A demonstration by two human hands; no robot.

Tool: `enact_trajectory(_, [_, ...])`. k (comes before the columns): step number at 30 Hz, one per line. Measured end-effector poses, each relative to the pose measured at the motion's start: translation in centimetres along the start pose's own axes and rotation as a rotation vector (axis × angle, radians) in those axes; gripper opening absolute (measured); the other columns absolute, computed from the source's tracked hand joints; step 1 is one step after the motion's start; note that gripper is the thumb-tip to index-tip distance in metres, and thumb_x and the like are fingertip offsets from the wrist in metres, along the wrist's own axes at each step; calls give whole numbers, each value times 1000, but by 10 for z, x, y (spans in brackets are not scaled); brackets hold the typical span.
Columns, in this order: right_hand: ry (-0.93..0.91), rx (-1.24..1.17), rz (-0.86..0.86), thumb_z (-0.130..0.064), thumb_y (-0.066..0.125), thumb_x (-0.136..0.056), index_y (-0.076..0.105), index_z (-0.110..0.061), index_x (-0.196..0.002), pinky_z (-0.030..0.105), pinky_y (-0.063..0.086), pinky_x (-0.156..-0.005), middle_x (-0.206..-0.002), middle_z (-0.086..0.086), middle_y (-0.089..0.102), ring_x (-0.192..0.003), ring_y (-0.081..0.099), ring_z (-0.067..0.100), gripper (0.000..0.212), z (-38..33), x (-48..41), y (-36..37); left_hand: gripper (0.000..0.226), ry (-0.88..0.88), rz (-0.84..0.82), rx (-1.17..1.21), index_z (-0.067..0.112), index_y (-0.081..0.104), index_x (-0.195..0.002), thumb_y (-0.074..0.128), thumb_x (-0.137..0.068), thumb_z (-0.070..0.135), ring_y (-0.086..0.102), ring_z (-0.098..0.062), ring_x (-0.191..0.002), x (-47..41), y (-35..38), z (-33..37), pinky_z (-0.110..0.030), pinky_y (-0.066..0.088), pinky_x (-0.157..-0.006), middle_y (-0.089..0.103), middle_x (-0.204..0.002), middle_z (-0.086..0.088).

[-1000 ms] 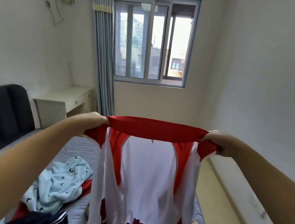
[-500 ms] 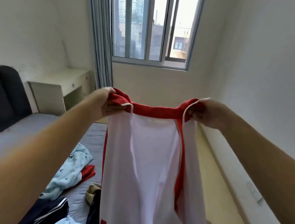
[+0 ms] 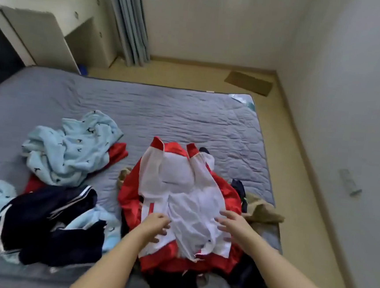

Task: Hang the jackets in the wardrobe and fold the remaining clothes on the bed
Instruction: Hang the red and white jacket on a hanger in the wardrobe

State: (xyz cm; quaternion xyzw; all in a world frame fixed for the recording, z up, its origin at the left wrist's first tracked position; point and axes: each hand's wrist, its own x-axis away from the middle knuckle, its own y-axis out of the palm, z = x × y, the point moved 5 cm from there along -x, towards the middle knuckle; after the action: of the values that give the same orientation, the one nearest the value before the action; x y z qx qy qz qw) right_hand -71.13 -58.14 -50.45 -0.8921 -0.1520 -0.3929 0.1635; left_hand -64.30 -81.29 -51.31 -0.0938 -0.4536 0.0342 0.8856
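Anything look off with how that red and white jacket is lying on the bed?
Yes. The red and white jacket lies on top of a tan garment and dark clothes, not on the bare mattress, so it sits lumpy and wrinkled.

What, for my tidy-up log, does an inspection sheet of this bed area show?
Surface: grey quilted bed, clothes strewn over its near half.
Job's things: red-and-white jacket spread on a pile; light blue garment crumpled; navy striped garment bunched; tan garment at the bed's right edge.
Clutter: nothing seen beyond the clothes.
Grips: left hand and right hand open, at the jacket's near end.
Cables: nothing seen.
Surroundings: desk, curtain, brown floor mat.
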Motion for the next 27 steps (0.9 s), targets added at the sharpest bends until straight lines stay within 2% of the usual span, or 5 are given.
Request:
enact_trajectory(3, [166,-35,-44,-15,62,-89,55,-15,-124,29,41,-70,-110,7,66,-95,62,18,35,91,-28,27,12,-131,7,78,17,57,-84,50,-93,18,57,-12,-66,-34,32,-82,-24,37,-63,65,-83,-1])
enact_trajectory(6, [240,-61,-63,-12,63,-87,59,-14,-114,23,43,-61,-106,5,70,-84,64,15,27,152,-54,50,11,-194,25,170,16,60,-90,50,-94,19,61,-13,-68,-65,59,-140,-23,42,-61,68,-83,0])
enact_trajectory(11, [325,-216,-62,-11,55,-91,60,-16,-107,26,48,-68,-88,-5,75,-80,67,13,17,222,-102,79,14,-295,128,494,11,63,-95,49,-96,16,64,-20,-77,-111,89,-201,-28,46,-62,70,-89,-6])
enact_trajectory(21, [406,-964,170,-2,47,-95,55,-4,-104,39,49,-75,-100,14,63,-94,60,29,12,260,-177,99,17,-259,197,1163,12,59,-108,58,-92,17,62,-23,-97,-180,113,-221,-36,50,-75,64,-107,-7])
enact_trajectory(27, [455,-1074,155,-6,53,-93,60,-7,-89,28,43,-61,-87,8,66,-73,59,17,8,257,-194,113,6,-239,171,1326,14,63,-85,68,-82,14,61,-16,-74,-198,128,-211,-32,49,-68,67,-79,-3])
